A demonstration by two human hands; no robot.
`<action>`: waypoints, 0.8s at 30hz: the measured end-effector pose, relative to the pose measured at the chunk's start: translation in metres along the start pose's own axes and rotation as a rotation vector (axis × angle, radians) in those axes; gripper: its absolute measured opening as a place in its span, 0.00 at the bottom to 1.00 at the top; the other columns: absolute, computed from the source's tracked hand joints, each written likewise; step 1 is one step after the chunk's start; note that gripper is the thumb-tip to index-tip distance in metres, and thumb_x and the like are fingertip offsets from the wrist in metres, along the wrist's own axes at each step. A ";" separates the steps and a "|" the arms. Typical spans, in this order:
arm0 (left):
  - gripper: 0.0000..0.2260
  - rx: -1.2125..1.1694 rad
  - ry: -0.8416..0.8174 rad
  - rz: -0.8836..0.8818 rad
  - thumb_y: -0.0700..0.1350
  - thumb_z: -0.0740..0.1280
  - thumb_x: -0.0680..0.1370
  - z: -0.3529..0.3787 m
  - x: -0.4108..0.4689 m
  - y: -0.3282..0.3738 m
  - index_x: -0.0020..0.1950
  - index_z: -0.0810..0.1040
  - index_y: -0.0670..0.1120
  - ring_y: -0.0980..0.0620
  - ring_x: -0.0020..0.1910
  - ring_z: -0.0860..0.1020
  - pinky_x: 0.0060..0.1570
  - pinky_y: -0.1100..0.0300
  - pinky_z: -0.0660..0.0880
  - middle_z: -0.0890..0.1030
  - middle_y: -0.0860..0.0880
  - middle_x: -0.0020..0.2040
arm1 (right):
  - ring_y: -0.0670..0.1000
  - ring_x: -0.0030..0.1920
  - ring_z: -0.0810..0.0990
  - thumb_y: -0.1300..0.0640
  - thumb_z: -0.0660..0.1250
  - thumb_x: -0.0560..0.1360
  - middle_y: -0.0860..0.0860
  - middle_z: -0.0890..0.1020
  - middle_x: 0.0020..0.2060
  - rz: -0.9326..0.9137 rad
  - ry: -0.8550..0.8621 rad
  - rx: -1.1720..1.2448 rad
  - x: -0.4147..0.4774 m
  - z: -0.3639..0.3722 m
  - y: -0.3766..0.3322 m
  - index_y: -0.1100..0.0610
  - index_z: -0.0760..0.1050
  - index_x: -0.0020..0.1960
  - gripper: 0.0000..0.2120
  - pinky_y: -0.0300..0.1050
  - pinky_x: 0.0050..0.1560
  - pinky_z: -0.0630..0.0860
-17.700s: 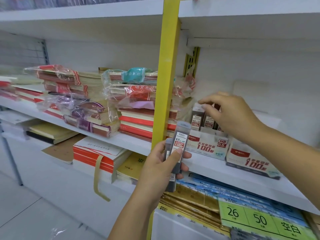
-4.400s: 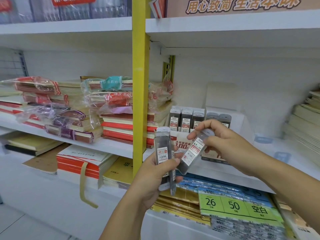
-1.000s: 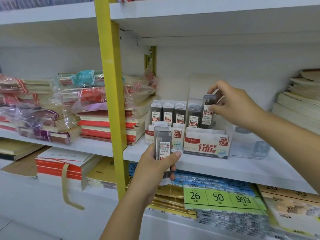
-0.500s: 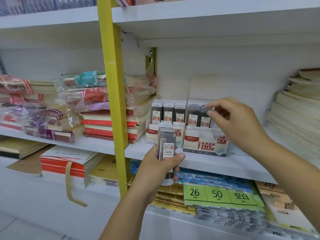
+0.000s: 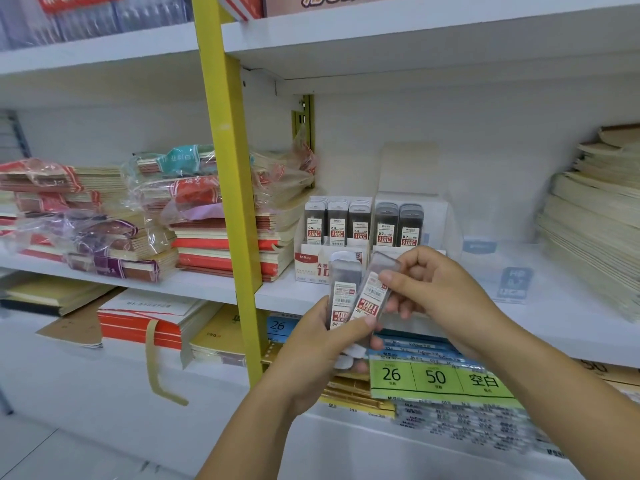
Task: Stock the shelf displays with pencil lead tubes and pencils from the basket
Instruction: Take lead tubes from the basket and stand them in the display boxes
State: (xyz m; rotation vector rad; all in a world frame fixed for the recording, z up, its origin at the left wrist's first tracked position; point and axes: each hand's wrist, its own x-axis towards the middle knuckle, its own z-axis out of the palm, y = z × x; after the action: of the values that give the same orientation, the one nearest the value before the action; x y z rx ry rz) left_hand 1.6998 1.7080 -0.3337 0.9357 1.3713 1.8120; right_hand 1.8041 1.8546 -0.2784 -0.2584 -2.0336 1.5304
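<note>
Clear plastic lead tubes (image 5: 343,284), maybe two, stand upright in the left grip (image 5: 320,348); the right grip (image 5: 440,292) pinches a tilted tube (image 5: 373,295), top leaning rightward.

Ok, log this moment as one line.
left hand: grips lead tube stack | right hand: pinches tilted tube | 0.7 display row: two tubes showing

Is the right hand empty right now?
No, the right hand pinches a tilted lead tube, beside a second tube that the left hand grips in front of the shelf.
</note>
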 end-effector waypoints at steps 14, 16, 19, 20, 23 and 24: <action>0.12 -0.011 0.213 0.112 0.44 0.74 0.76 -0.016 -0.006 0.012 0.59 0.79 0.49 0.57 0.32 0.72 0.27 0.65 0.70 0.86 0.45 0.46 | 0.44 0.38 0.83 0.56 0.72 0.74 0.43 0.84 0.39 -0.024 -0.172 -0.312 -0.017 0.001 -0.001 0.44 0.79 0.42 0.07 0.38 0.38 0.79; 0.12 -0.009 0.194 0.115 0.44 0.74 0.76 -0.016 -0.006 0.013 0.58 0.80 0.50 0.57 0.31 0.71 0.27 0.65 0.69 0.84 0.48 0.43 | 0.45 0.37 0.81 0.54 0.74 0.72 0.44 0.83 0.38 -0.053 -0.152 -0.351 -0.015 0.004 -0.001 0.43 0.77 0.42 0.08 0.39 0.36 0.78; 0.12 0.028 0.197 0.099 0.46 0.74 0.76 -0.017 -0.005 0.012 0.59 0.80 0.51 0.56 0.32 0.71 0.27 0.64 0.69 0.82 0.49 0.40 | 0.48 0.37 0.82 0.59 0.72 0.74 0.41 0.80 0.44 -0.028 -0.270 -0.279 -0.015 0.012 0.001 0.37 0.73 0.55 0.20 0.43 0.33 0.79; 0.12 0.049 0.206 0.092 0.48 0.74 0.76 -0.018 -0.005 0.011 0.59 0.80 0.51 0.56 0.32 0.72 0.28 0.64 0.70 0.82 0.49 0.39 | 0.48 0.37 0.82 0.60 0.71 0.75 0.40 0.78 0.45 -0.029 -0.326 -0.290 -0.016 0.015 0.002 0.33 0.69 0.61 0.25 0.42 0.34 0.79; 0.10 0.050 0.236 0.102 0.51 0.70 0.78 -0.020 -0.003 0.011 0.58 0.79 0.51 0.56 0.32 0.71 0.28 0.65 0.69 0.80 0.51 0.37 | 0.54 0.42 0.82 0.61 0.69 0.76 0.43 0.75 0.49 -0.043 -0.402 -0.341 -0.016 0.023 0.004 0.25 0.61 0.66 0.35 0.43 0.39 0.80; 0.09 0.018 0.249 0.114 0.51 0.69 0.79 -0.022 -0.002 0.013 0.58 0.79 0.51 0.57 0.31 0.70 0.27 0.65 0.68 0.79 0.51 0.37 | 0.55 0.44 0.83 0.62 0.68 0.76 0.45 0.75 0.52 -0.050 -0.382 -0.335 -0.013 0.025 0.001 0.25 0.61 0.65 0.35 0.47 0.41 0.82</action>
State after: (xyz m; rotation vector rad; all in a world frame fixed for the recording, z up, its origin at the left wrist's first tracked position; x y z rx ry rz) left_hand 1.6813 1.6924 -0.3251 0.8335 1.5132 2.0608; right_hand 1.8010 1.8280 -0.2886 -0.0415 -2.5779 1.2749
